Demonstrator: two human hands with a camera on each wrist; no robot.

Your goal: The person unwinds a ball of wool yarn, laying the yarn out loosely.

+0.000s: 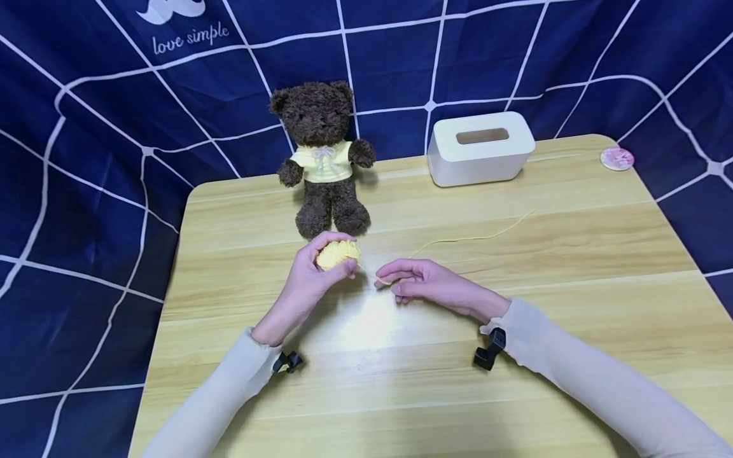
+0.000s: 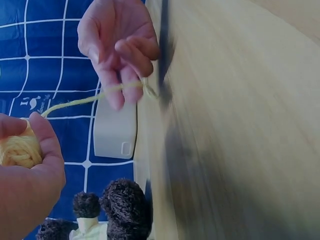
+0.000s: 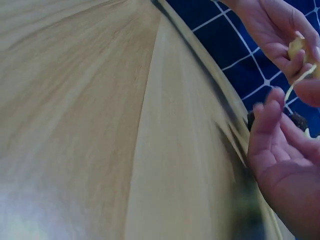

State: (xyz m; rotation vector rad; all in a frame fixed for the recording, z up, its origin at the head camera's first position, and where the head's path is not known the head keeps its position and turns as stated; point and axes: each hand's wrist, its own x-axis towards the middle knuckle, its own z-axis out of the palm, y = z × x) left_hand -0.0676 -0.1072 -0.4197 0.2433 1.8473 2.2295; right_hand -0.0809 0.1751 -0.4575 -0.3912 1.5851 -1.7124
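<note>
In the head view my left hand (image 1: 312, 270) grips a ball of pale yellow yarn (image 1: 338, 254) between its thumb and fingers, raised over the table. The same yarn ball (image 2: 21, 149) shows its wound strands in the left wrist view. A strand of yarn (image 2: 75, 103) runs from it across the index and middle fingers of my right hand (image 1: 429, 283). Those fingers stay fairly straight, the thumb apart from them. Beyond the hand, the loose yarn tail (image 1: 464, 239) trails over the table to the right.
A brown teddy bear (image 1: 317, 159) in a yellow shirt sits at the back of the wooden table (image 1: 366, 394). Right of it stands a white tissue box (image 1: 481, 156). A round pink item (image 1: 617, 158) lies at the far right corner. Blue checked cloth (image 1: 395, 70) hangs around the table.
</note>
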